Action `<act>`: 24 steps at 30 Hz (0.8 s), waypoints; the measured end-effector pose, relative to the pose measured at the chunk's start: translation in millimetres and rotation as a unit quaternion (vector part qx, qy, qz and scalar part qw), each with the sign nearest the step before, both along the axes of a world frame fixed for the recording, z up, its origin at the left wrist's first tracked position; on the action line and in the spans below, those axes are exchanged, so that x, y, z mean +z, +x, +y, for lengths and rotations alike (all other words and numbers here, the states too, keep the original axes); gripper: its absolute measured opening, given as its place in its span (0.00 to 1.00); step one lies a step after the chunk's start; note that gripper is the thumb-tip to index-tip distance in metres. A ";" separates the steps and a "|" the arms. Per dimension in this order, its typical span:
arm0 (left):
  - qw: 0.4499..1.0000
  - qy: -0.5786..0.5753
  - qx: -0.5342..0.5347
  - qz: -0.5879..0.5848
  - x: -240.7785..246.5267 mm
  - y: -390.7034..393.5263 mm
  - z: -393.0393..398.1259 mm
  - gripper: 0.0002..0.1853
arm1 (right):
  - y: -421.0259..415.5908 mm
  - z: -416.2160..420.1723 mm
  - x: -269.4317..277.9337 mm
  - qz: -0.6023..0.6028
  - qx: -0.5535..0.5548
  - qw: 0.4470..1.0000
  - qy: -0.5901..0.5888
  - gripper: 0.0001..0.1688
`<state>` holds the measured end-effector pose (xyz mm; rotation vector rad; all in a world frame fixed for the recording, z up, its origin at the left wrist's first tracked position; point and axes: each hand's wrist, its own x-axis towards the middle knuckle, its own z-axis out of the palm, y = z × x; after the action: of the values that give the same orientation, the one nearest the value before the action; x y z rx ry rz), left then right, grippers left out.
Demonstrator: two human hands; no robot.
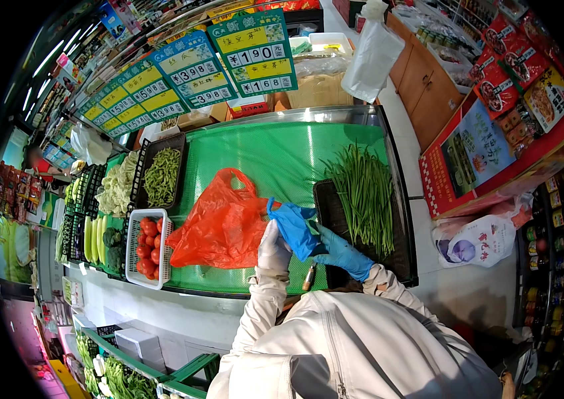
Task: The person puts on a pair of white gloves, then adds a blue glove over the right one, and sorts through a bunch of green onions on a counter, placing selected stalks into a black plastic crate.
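A loose blue disposable glove is bunched between my hands above the green-covered display counter. My left hand, in a thin whitish glove, grips its left side. My right hand wears a blue glove and has its fingers at the loose glove's right edge, partly hidden by it. A crumpled red plastic bag lies just left of my left hand. To the right of my hands, long green garlic chives lie across a dark tray. A small cylindrical object rests near the counter's front edge.
A white basket of tomatoes and a dark crate of green beans stand at the left. Price signs and a bundle of plastic bags hang beyond the counter. A red-fronted product display stands to the right.
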<state>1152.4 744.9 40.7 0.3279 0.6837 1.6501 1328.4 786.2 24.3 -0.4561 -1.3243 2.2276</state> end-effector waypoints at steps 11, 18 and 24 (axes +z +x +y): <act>0.910 -0.345 0.021 0.228 -44.1 -7.0 -20.4 0.25 | -8.5 15.1 -3.7 -0.062 -0.182 0.981 -0.030 0.06; 0.778 -0.050 0.106 0.618 -2.8 22.8 -16.0 0.23 | -9.2 31.4 -13.0 -0.257 -0.187 0.934 0.165 0.10; 0.735 -0.152 0.162 0.640 -33.9 -0.6 -2.7 0.09 | -13.5 23.4 1.6 -0.371 -0.192 0.849 0.323 0.11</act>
<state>1151.7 742.2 6.8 1.2003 2.1163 1.3941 1314.9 809.7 25.9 -1.2526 -2.0181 1.1677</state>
